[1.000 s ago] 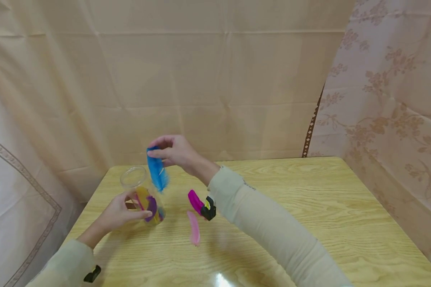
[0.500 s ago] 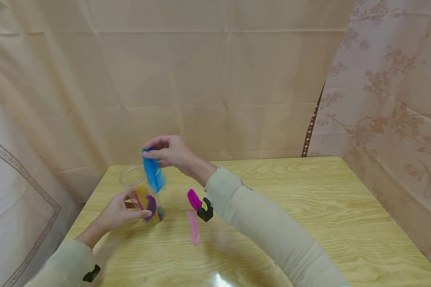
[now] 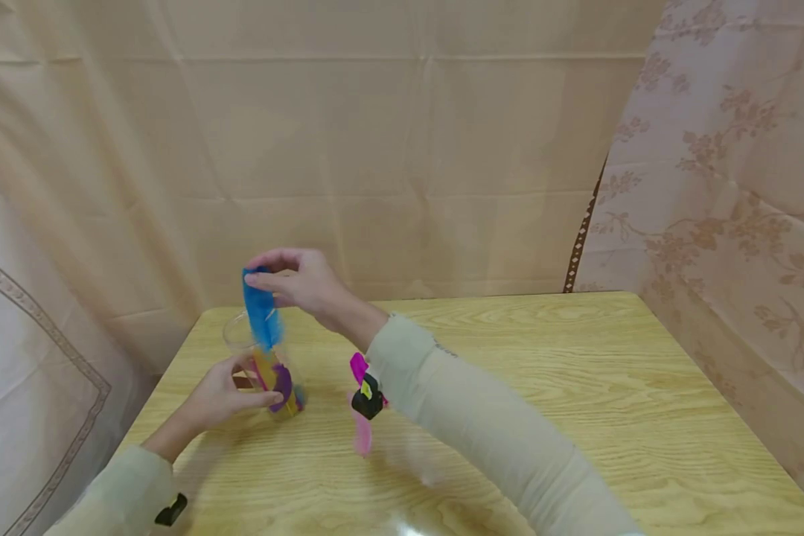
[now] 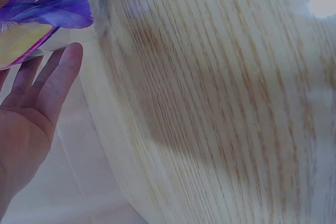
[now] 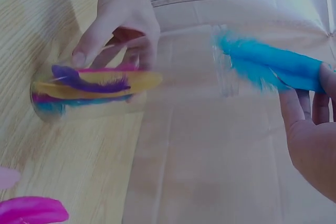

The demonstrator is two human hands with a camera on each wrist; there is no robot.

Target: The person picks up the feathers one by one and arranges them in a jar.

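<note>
My left hand (image 3: 217, 398) holds a clear, open-topped jar (image 5: 184, 82) around its side, near the table's left part. Inside the jar lie several feathers, among them a purple feather (image 4: 58, 6) and a yellow feather (image 5: 149, 81). Between thumb and fingers, my right hand (image 3: 315, 290) pinches a bright blue feather (image 3: 260, 309) by its upper end. The feather hangs downward, its fluffy tip at the jar's mouth. In the right wrist view that tip overlaps the jar's rim; how far it is inside cannot be told.
On the wooden table (image 3: 543, 387), right of the jar, lie a magenta feather (image 3: 358, 365) and a pale pink feather (image 3: 363, 438), both partly hidden by the black device (image 3: 367, 398) on my right wrist. A beige curtain (image 3: 402, 164) hangs behind the table.
My right hand has moved left with the blue feather, from beside the jar to over its mouth. My left hand and the jar have stayed nearly still.
</note>
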